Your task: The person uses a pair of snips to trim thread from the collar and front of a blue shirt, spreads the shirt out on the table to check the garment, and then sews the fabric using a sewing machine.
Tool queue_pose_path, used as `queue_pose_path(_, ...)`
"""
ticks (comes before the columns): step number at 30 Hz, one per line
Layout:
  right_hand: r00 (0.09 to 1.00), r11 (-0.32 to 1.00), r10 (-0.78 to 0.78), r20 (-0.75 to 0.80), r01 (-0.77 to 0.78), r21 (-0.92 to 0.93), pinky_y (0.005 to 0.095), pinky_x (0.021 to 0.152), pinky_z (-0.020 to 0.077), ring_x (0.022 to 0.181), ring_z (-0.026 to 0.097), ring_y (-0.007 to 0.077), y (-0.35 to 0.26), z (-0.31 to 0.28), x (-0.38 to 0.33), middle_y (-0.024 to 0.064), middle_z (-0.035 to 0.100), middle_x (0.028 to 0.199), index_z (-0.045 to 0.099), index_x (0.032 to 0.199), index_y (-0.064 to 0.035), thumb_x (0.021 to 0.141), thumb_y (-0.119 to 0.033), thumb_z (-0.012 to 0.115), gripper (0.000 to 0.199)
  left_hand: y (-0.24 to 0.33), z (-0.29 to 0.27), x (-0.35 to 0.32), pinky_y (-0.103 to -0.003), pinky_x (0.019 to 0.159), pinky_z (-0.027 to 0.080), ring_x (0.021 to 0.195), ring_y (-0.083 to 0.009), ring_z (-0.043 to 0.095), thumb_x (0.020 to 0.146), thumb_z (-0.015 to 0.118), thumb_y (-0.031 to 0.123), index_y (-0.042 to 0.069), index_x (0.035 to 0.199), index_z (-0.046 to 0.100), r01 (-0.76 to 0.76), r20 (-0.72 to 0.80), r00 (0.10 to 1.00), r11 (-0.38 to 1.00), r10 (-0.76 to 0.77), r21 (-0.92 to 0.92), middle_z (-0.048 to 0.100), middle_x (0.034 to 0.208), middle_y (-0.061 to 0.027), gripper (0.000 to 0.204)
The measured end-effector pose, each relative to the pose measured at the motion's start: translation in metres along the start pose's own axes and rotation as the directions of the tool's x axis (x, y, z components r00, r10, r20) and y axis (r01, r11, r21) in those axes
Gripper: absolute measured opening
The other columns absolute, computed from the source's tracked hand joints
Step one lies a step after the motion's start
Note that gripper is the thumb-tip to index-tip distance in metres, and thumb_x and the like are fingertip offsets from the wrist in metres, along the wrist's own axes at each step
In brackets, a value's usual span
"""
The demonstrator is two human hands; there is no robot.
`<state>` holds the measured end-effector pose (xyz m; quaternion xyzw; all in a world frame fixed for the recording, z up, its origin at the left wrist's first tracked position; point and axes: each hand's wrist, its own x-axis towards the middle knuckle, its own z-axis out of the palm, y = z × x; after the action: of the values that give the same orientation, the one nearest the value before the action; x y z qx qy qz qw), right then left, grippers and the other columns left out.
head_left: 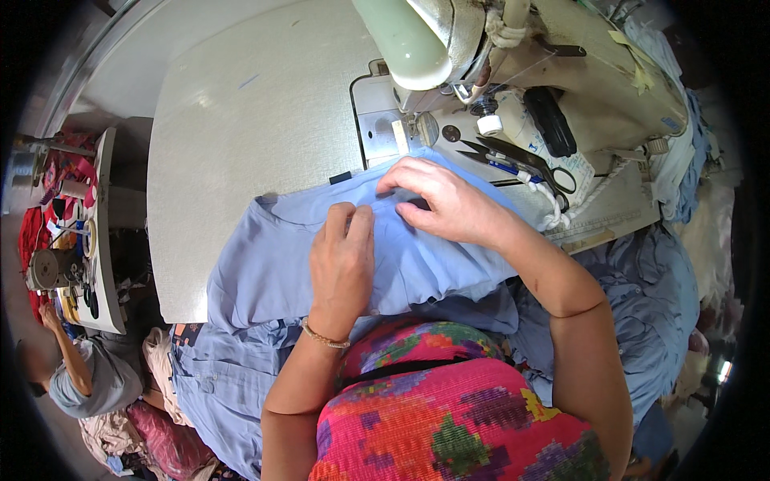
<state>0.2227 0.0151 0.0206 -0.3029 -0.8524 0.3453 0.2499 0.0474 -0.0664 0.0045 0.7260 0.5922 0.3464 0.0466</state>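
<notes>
A light blue garment (265, 264) lies across the grey sewing table (241, 120), its far edge near the needle area of a pale green and cream sewing machine (449, 48). My left hand (343, 256) lies flat on the cloth with the fingers pinching a fold at its upper edge. My right hand (445, 200) presses down on the same fold, fingers curled over the fabric just in front of the machine's metal plate (381, 120). Both hands are touching each other's side of the seam.
Black-handled scissors (521, 160) lie on the machine bed to the right of my right hand. More blue garments (650, 297) are piled at the right and in my lap. Another person (88, 369) works at a second sewing machine (48, 268) at far left.
</notes>
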Motion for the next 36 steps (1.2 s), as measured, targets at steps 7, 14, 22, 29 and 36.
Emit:
queue_pose_path(7, 0.992, 0.989, 0.091, -0.092, -0.101, -0.109, 0.0351, 0.092, 0.0460, 0.104, 0.059, 0.0283, -0.005, -0.036, -0.022, 0.0123, 0.060, 0.109, 0.061, 0.108, -0.0002, 0.081, 0.001, 0.060, 0.028, -0.003, 0.003, 0.000, -0.037, 0.065, 0.051, 0.075, -0.0286, 0.062, 0.082, 0.066, 0.001, 0.001, 0.091, 0.061, -0.074, -0.031, 0.997, 0.997, 0.075, 0.026, 0.062, 0.093, -0.0115, 0.010)
queue_pose_path(14, 0.922, 0.911, 0.312, -0.231, -0.359, -0.205, 0.0373, 0.088, 0.0477, 0.099, 0.060, 0.0348, -0.008, -0.080, -0.062, 0.0139, 0.061, 0.108, 0.061, 0.108, -0.0013, 0.084, -0.003, 0.058, 0.024, -0.005, 0.006, -0.001, -0.037, 0.071, 0.052, 0.081, -0.0306, 0.063, 0.081, 0.065, -0.002, -0.001, 0.090, 0.059, -0.094, -0.062, 0.994, 0.996, 0.093, -0.007, 0.064, 0.096, -0.0132, 0.010)
queue_pose_path(22, 0.934, 0.717, 0.259, -0.246, -0.357, -0.598, 0.0407, 0.092, 0.0459, 0.107, 0.054, 0.0328, 0.005, -0.061, -0.080, 0.0128, 0.057, 0.112, 0.059, 0.115, -0.0043, 0.078, 0.007, 0.057, 0.039, -0.006, 0.004, 0.000, -0.035, 0.069, 0.053, 0.078, -0.0289, 0.063, 0.077, 0.065, -0.006, -0.002, 0.088, 0.062, -0.075, -0.114, 0.992, 0.989, 0.061, -0.124, 0.064, 0.094, -0.0135, 0.013)
queue_pose_path(29, 0.920, 0.746, 0.235, -0.313, -0.377, -0.549, 0.0405, 0.085, 0.0482, 0.101, 0.056, 0.0326, 0.010, -0.067, -0.083, 0.0131, 0.058, 0.101, 0.057, 0.118, -0.0054, 0.085, 0.000, 0.055, 0.034, -0.008, 0.003, 0.000, -0.033, 0.066, 0.052, 0.074, -0.0270, 0.063, 0.075, 0.064, -0.008, -0.002, 0.089, 0.063, -0.025, -0.098, 0.995, 0.982, 0.006, -0.189, 0.064, 0.094, -0.0133, 0.014)
queue_pose_path(36, 0.954, 0.926, 0.088, -0.285, -0.184, -0.331, 0.0438, 0.076, 0.0494, 0.088, 0.061, 0.0353, -0.037, -0.052, -0.054, 0.0160, 0.060, 0.101, 0.057, 0.113, -0.0051, 0.088, -0.008, 0.056, 0.025, -0.010, 0.003, -0.001, -0.031, 0.065, 0.052, 0.074, -0.0261, 0.064, 0.077, 0.064, -0.007, -0.002, 0.088, 0.064, -0.038, -0.115, 0.993, 0.986, 0.019, -0.164, 0.066, 0.095, -0.0132, 0.013)
